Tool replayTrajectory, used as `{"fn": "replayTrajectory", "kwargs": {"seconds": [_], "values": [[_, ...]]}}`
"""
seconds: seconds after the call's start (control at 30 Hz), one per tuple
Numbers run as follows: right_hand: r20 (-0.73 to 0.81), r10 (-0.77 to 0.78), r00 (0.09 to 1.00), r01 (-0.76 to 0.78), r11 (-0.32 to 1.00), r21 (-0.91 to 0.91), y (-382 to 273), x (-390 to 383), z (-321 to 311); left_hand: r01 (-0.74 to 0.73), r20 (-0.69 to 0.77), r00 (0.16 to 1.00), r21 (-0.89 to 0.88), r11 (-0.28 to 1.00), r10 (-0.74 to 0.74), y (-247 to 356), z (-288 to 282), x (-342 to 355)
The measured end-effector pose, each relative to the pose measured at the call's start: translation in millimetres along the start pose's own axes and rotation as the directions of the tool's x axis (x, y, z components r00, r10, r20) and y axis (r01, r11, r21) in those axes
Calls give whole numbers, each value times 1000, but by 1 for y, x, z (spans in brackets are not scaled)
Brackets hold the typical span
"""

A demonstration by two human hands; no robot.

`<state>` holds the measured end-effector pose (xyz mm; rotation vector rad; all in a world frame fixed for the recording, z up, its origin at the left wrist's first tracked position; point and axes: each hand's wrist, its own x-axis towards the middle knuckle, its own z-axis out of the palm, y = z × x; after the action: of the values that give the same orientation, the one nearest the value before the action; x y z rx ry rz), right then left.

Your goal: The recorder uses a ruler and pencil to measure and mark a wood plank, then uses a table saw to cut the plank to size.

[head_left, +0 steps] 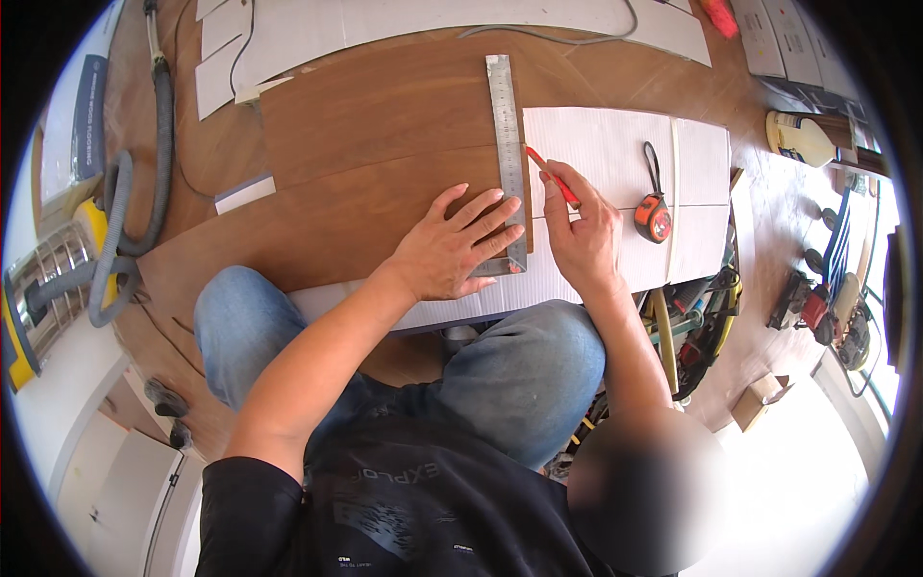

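Observation:
A metal try square lies across a brown wooden floorboard near its right end. My left hand rests flat, fingers spread, over the board and the lower part of the square's blade. In my right hand a slim red pencil is pinched, its tip pointing up-left close to the blade's right edge. Beneath the board's right end lies a white ribbed panel. On that panel sits an orange and black tape measure with a wrist strap.
At the left stands a vacuum cleaner with a grey hose. White boards and a cable lie at the far side. To the right are a plastic jug, tools beside my knee and a small cardboard box.

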<state>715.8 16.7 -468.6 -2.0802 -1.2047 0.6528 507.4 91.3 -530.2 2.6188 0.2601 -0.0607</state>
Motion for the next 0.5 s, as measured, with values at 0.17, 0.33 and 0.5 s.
{"fn": "replayTrajectory", "kwargs": {"seconds": [0.17,0.33,0.5], "values": [[6,-8,1000,8,1000,-18,-3,1,2,10,-1,1000,-8,1000,-10,0,0,-1],[12,-31,999,32,999,-36,-3,1,1,1,-16,1000,-21,1000,-1,0,0,0],[25,-51,998,52,998,-39,-3,3,0,-7,-30,1000,-30,1000,7,-1,1,1]]}}
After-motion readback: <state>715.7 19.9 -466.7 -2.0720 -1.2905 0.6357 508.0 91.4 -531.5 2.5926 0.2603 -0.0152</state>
